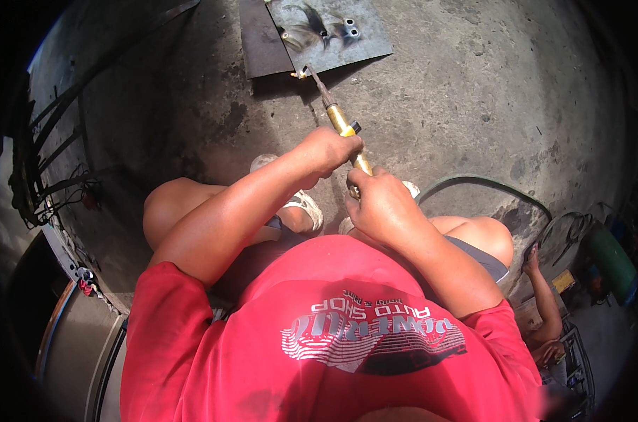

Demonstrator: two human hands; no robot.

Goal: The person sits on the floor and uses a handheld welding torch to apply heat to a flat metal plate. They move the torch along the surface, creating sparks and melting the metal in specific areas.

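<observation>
A brass-coloured gas torch (338,117) points away from me, its dark tip at the near edge of a grey metal sheet (367,50). A small orange-white glow (300,74) shows at that edge, by the sheet's corner. My left hand (331,150) is wrapped round the torch's barrel, near a small black knob. Farther back, my right hand (384,200) grips the rear end, its fingers by the valve part. The sheet has several holes and dark scorch marks. It overlaps a second, darker sheet (260,48) on its left.
Both sheets rest on a stained concrete floor (467,105). A dark hose (481,180) curves across the floor on the right, near a green cylinder (609,261). Another person's arm (546,302) shows at lower right. Dark metal bars and cables (48,176) stand at left.
</observation>
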